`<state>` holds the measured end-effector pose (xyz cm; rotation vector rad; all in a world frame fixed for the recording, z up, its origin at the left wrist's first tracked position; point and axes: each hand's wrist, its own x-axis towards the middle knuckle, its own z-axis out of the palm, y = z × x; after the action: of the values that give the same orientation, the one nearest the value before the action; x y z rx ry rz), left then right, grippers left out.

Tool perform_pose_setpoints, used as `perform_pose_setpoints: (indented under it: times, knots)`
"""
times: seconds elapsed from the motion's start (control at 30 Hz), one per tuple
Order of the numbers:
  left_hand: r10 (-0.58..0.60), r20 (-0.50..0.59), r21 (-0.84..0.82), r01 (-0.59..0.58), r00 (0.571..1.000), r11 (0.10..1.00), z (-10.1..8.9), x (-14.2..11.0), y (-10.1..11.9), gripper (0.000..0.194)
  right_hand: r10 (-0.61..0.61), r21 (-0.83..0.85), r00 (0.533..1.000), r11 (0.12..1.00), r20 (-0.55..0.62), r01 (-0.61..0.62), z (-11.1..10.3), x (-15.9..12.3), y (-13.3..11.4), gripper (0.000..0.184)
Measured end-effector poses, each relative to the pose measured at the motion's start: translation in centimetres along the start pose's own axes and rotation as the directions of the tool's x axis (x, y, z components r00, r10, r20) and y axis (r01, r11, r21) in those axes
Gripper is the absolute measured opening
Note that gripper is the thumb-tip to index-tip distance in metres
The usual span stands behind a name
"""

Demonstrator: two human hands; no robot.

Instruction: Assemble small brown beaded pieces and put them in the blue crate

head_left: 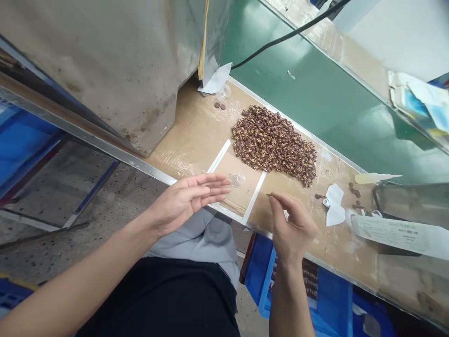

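Note:
My left hand [196, 196] is held out flat over the table's near edge, fingers stretched together and nothing gripped. Just beyond its fingertips, a clear round disc [237, 180] lies on the cardboard-coloured surface between two white strips. To the right, my right hand [294, 227] is closed in a pinch. A tiny dark piece [269, 194] shows at its thumb and fingertip, too small to name. Beyond both hands spreads a large heap of small dark brown parts with brass-coloured bits [273, 145].
A worn metal machine housing [140, 61] stands at the left. Two brown discs [220, 106] lie near it. At right are a white paper scrap [335, 205], loose brown parts [355, 191] and a printed white packet [400, 234]. A blue crate [331, 304] sits below the table edge.

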<state>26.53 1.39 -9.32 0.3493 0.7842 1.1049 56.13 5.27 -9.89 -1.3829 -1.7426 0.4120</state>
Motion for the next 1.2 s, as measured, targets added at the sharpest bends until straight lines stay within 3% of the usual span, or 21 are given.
perform_pose_setpoints:
  times: [0.1, 0.23, 0.4, 0.63, 0.73, 0.87, 1.07, 1.2]
  knots:
    - [-0.014, 0.069, 0.035, 0.012, 0.997, 0.999, 0.2, -0.5, -0.4, 0.038, 0.108, 0.231, 0.98, 0.962, 0.168, -0.146, -0.1, -0.3, -3.6, 0.008]
    - [-0.046, 0.121, 0.22, 0.018, 0.992, 0.975, 0.1, -1.0, -1.2, 0.047, 0.038, 0.366, 0.901, 0.906, 0.431, -0.213, 0.6, -0.3, -7.0, 0.014]
    - [-0.109, 0.091, 0.454, 0.056, 0.99, 0.889, 0.6, -2.0, -1.2, 0.05, 0.083, 0.409, 0.838, 0.844, 0.539, -0.346, 1.2, -0.3, -7.3, 0.01]
    - [-0.118, 0.073, 0.68, 0.037, 0.99, 0.732, 1.7, -2.8, -0.1, 0.06, 0.16, 0.398, 0.68, 0.707, 0.715, -0.584, 0.2, -0.2, -6.6, 0.009]
    - [-0.136, 0.068, 0.598, 0.069, 0.988, 0.799, 1.7, -2.6, -0.8, 0.056, 0.198, 0.4, 0.654, 0.653, 0.73, -0.643, 0.1, -0.2, -6.2, 0.014]
    - [-0.237, 0.144, 0.322, 0.181, 0.961, 0.929, 1.2, -1.8, -1.9, 0.055, 0.207, 0.432, 0.617, 0.548, 0.759, -0.716, 0.2, -0.2, -5.7, 0.019]
    - [-0.324, 0.226, 0.161, 0.293, 0.919, 0.942, 0.2, -1.0, -2.6, 0.055, 0.136, 0.4, 0.531, 0.512, 0.836, -0.76, -0.2, -0.1, -5.9, 0.024]
    - [-0.372, 0.265, 0.135, 0.347, 0.89, 0.928, -0.2, -1.1, -2.8, 0.062, 0.092, 0.399, 0.51, 0.51, 0.855, -0.762, -0.5, -0.3, -6.0, 0.023]
